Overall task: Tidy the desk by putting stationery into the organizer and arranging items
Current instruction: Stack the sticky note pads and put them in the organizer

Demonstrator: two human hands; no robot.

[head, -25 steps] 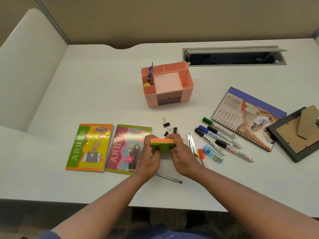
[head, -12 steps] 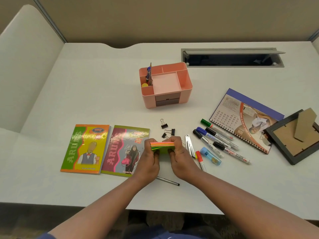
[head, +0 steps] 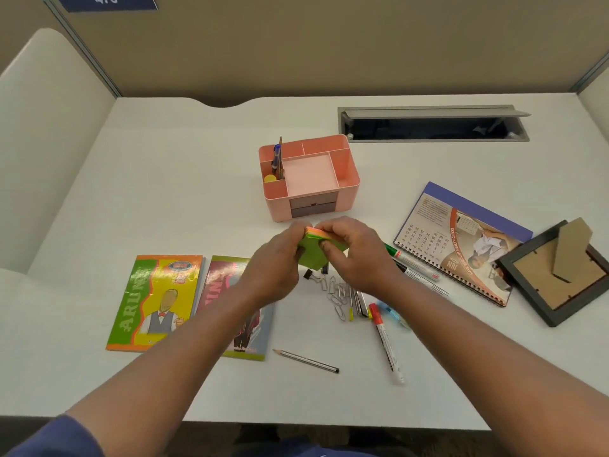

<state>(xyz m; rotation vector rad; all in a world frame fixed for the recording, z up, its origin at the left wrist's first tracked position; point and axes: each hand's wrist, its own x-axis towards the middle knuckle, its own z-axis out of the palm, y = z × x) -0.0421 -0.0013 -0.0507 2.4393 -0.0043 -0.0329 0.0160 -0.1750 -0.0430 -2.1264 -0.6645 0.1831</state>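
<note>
A stack of coloured sticky notes (head: 313, 252), green face toward me, hangs above the desk between both hands. My left hand (head: 275, 265) grips its left side and my right hand (head: 357, 250) pinches its right side. Just beyond stands the pink organizer (head: 349, 163), with a pen and a pencil (head: 277, 158) upright in its left slot and its wide middle tray bare. Loose paper clips (head: 337, 296), a binder clip (head: 308, 274), a red marker (head: 384, 338), a green marker (head: 400, 255) and a pencil (head: 306, 360) lie on the desk (head: 164, 192).
Two notebooks (head: 158, 301) lie side by side at the left, the right one partly under my left arm. A spiral calendar (head: 461, 242) and a black photo frame (head: 557, 272), back up, sit at the right. An open cable slot (head: 431, 123) runs along the back.
Both hands have lifted the sticky notes and carried them away from me toward the organizer. The paper clips that were under my hands now show.
</note>
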